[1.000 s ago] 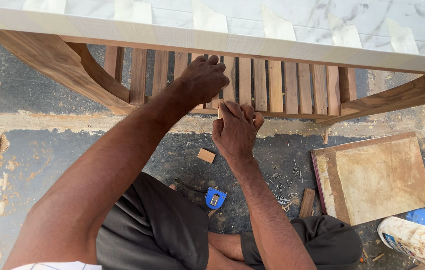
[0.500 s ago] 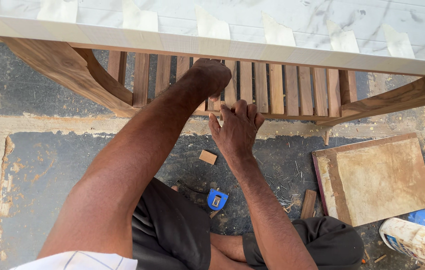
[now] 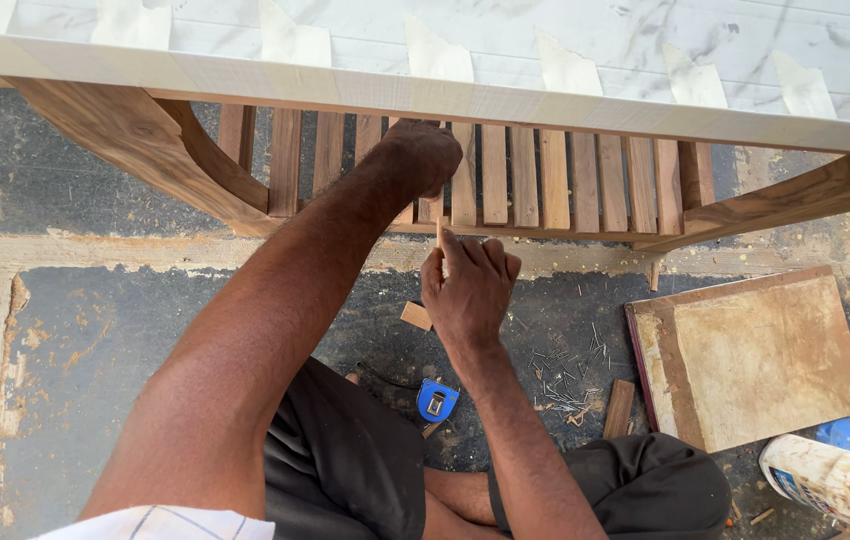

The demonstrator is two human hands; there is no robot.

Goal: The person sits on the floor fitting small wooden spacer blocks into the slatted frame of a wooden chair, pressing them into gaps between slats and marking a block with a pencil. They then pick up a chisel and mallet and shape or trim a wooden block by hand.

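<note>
Nearest, the right hand [image 3: 470, 290] is pinching a thin wooden strip [image 3: 442, 245] in its fingertips, the strip's long axis running near to far and pointing at the slats [image 3: 525, 175]. Farther, the left hand [image 3: 423, 155] is curling closed against a slat; whether it is gripping anything cannot be told.

A slatted wooden frame [image 3: 545, 180] of brown hardwood stands on the floor [image 3: 95, 330], its narrow vertical slats evenly spaced between a pale top rail [image 3: 585, 105] and a lower rail, with curved braces at both ends. The left hand [image 3: 423, 158] is closed around one slat near the middle of the row. Just below, the right hand [image 3: 470, 290] pinches a thin, pale wooden sliver [image 3: 441, 245], held upright near the frame's lower rail.
</note>
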